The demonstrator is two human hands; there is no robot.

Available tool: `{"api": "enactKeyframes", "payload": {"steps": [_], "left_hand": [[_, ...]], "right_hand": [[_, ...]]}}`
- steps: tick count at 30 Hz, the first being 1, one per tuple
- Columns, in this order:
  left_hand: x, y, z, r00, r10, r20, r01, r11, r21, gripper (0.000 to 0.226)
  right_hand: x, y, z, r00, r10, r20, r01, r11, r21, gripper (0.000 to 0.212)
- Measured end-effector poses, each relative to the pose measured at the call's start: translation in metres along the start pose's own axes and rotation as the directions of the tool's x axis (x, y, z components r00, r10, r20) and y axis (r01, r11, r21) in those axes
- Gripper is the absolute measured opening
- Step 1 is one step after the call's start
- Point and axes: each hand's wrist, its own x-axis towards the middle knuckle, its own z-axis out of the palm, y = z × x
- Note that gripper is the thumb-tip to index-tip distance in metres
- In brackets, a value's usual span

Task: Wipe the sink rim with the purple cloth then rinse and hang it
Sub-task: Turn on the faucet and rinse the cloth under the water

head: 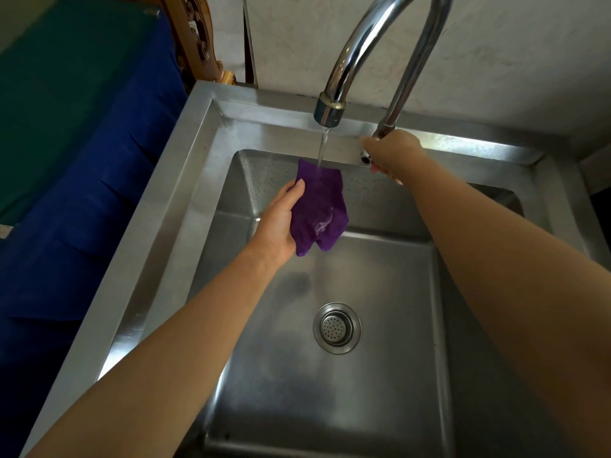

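Water is running in a thin stream from the curved chrome faucet (360,57), and everything here is placed against that faucet. Directly under its spout, the left hand (281,223) is grasping the purple cloth (319,209), thumb pressed on the cloth's near edge while the fabric is hanging limp over the basin and catching the stream at its top. At the faucet's base, on the back ledge, the right hand (391,153) is closing around the faucet handle (365,157), whose small metal end is poking out beside the fingers. Below the faucet, the stainless steel sink (158,233) is showing a dull, streaked floor with a round strainer drain (337,328) near its middle. Behind the faucet a pale, mottled wall (512,54) is rising. Left of the faucet, beyond the sink rim, blue fabric (82,200) is draping downward beside a green surface (56,77) and carved wood (198,38).
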Motion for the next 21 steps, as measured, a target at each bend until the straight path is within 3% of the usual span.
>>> {"api": "enactKeyframes", "payload": {"steps": [3,5,7,9,12,15,17,19,21], "left_hand": [[0.001,-0.001,-0.002,1.000,-0.005,-0.004,0.005,0.999,0.034,0.013],[0.000,0.000,-0.002,1.000,-0.006,-0.008,0.007,0.999,0.039,0.015],[0.001,0.002,0.000,1.000,-0.014,0.007,0.014,1.000,0.005,0.019],[0.001,0.003,0.005,1.000,-0.018,0.016,0.018,0.999,-0.047,0.022],[-0.001,0.000,0.008,0.999,-0.033,0.022,0.034,0.996,-0.088,0.030],[-0.004,-0.001,0.005,0.998,-0.058,0.030,0.060,0.997,-0.053,0.042],[-0.006,0.003,0.000,0.995,-0.077,0.056,0.079,0.996,-0.036,0.040],[-0.007,0.010,-0.007,0.990,-0.120,0.070,0.121,0.993,-0.007,0.031],[-0.005,0.017,-0.013,0.982,-0.186,0.018,0.183,0.977,0.111,0.040]], "right_hand": [[-0.020,-0.005,-0.011,0.999,0.037,-0.036,-0.036,0.999,0.024,0.050],[-0.040,0.004,-0.014,0.982,-0.008,-0.190,0.000,0.999,-0.038,0.067],[-0.067,0.020,-0.003,0.961,-0.042,-0.272,0.062,0.996,0.064,0.064],[-0.089,0.038,0.023,0.981,-0.047,-0.187,0.108,0.938,0.330,0.060],[-0.099,0.051,0.061,1.000,0.014,-0.005,-0.008,0.787,0.616,0.069],[-0.097,0.053,0.078,0.982,0.003,0.188,-0.148,0.628,0.764,0.059],[-0.096,0.053,0.084,0.973,-0.042,0.226,-0.168,0.538,0.826,0.046],[-0.095,0.051,0.082,0.979,-0.068,0.190,-0.124,0.539,0.833,0.037],[-0.093,0.048,0.080,0.978,-0.099,0.183,-0.098,0.555,0.826,0.034]]}}
